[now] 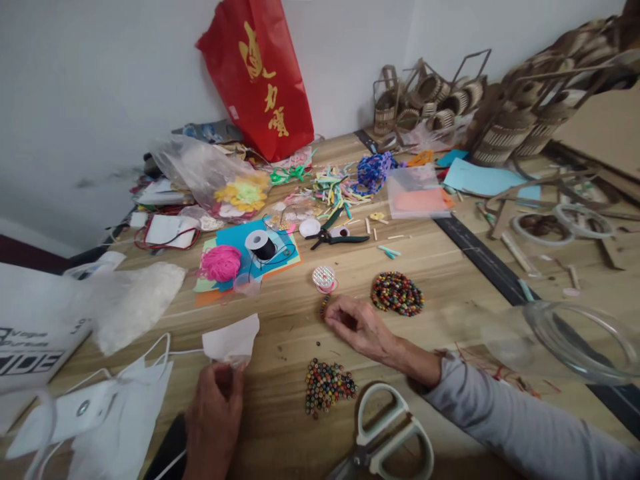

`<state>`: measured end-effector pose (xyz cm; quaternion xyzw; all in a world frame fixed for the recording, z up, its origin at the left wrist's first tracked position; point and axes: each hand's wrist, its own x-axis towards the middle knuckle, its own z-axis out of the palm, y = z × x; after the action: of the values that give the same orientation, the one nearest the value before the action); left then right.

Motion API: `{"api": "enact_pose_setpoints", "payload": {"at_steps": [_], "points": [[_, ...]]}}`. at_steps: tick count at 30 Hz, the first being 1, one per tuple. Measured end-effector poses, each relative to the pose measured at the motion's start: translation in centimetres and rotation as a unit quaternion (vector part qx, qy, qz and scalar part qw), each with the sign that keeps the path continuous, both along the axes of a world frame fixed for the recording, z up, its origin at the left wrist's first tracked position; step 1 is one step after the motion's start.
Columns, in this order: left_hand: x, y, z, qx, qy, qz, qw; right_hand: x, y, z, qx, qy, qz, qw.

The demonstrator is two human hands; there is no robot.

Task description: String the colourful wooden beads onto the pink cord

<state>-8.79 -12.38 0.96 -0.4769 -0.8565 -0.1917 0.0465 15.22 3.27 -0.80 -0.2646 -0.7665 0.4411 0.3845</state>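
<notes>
My left hand (pixel 214 417) is closed near the table's front edge, pinching the lower edge of a white scrap (pixel 231 340) of paper or fabric. My right hand (pixel 357 325) reaches across the wooden table (pixel 280 320), fingers curled and pinched on a short string of small beads (pixel 324 305). Just beyond it lies a small pink-rimmed spool (pixel 325 277). A round pile of multicoloured beads (pixel 397 293) sits to its right. A second bead pile (pixel 327 385) lies between my two hands. Large grey-handled scissors (pixel 387 437) rest under my right forearm.
A pink yarn ball (pixel 220 263), black thread spool (pixel 261 245) and coloured sheets lie mid-table, with pliers (pixel 336 236) behind. White bags (pixel 95 407) crowd the left. A red bag (pixel 260 73) leans on the wall. Woven baskets (pixel 505 127) stand far right, and a clear jar (pixel 575 340) lies on its side.
</notes>
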Motion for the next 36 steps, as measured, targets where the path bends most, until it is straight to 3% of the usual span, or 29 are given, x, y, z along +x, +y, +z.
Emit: {"api": "enact_pose_setpoints", "payload": {"at_steps": [3,7,9,11,14,18,21,22,24,26,28,32,36], "points": [[0.1,-0.2,0.0,0.032,0.024,-0.015,0.999,0.0,0.0,0.0,-0.007,0.001,0.002,1.000],[1.9,1.5,0.5,0.059,-0.042,-0.205,0.976,0.0,0.0,0.2,-0.044,0.010,0.000,0.999],[2.9,2.8,0.7,0.062,-0.071,-0.269,0.959,0.0,-0.1,0.3,-0.051,0.008,0.003,0.999],[3.5,3.8,0.7,0.063,-0.080,-0.284,0.953,-0.1,-0.1,0.4,-0.048,0.005,0.005,0.999],[2.9,3.8,0.7,0.077,-0.059,-0.218,0.971,-0.1,-0.2,0.2,-0.042,0.011,0.005,0.999],[0.4,1.9,1.1,0.043,-0.012,0.002,0.999,-0.2,-0.1,-0.1,-0.034,0.017,0.005,0.999],[-0.8,0.8,1.2,0.036,-0.030,0.032,0.998,-0.3,-0.1,-0.1,-0.024,0.017,0.002,1.000],[-0.8,0.7,1.2,0.035,-0.035,0.007,0.999,-0.3,-0.1,0.0,-0.023,0.017,0.002,1.000],[-0.2,1.1,0.8,0.040,-0.055,-0.099,0.993,-0.3,0.0,0.1,-0.024,0.018,0.004,1.000],[1.0,2.1,0.3,0.062,-0.074,-0.209,0.973,-0.3,0.0,0.1,-0.026,0.016,0.008,0.999],[2.5,3.4,-0.2,0.071,-0.083,-0.278,0.954,-0.2,0.0,0.2,-0.029,0.012,0.013,0.999],[5.0,6.0,-0.5,0.041,-0.104,-0.346,0.932,-0.2,-0.1,0.1,-0.034,0.009,0.016,0.999],[6.3,7.3,0.0,-0.016,-0.132,-0.368,0.920,-0.3,-0.1,-0.1,-0.026,0.014,0.013,0.999]]}}
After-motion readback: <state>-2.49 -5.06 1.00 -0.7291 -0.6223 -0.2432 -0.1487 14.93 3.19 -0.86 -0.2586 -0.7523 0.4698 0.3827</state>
